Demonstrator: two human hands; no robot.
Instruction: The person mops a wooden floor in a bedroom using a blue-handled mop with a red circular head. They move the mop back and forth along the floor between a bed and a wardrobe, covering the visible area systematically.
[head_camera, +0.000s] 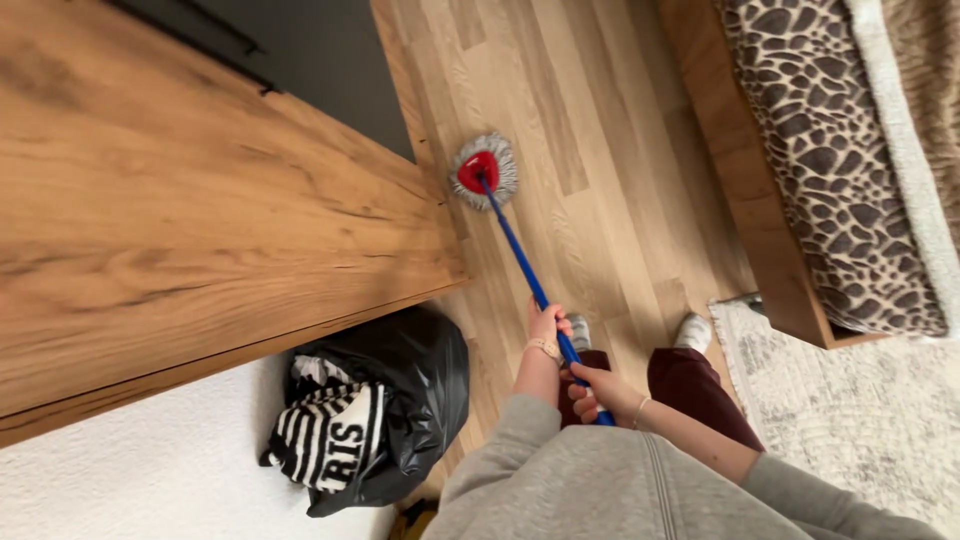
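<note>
Resting on the light wooden floor (600, 150), the grey mop head (485, 170) with its red triangular centre is seen just beside the far corner of the wooden cabinet (200, 220). From it a blue mop handle (525, 265) is run back to the person. The handle is gripped by both hands: the left hand (546, 328) is closed around it higher up, nearer the mop head, and the right hand (600, 392) is closed around its near end. Grey sleeves are worn, and feet in light socks are placed on the floor beside the handle. Against the near side of the cabinet a black plastic bag (410, 390) is set, holding a black-and-white striped cloth (325, 435). Well apart from the cabinet, across the floor, a bed with a leopard-print cover (830, 150) and a pale rug (850, 410) are seen.
</note>
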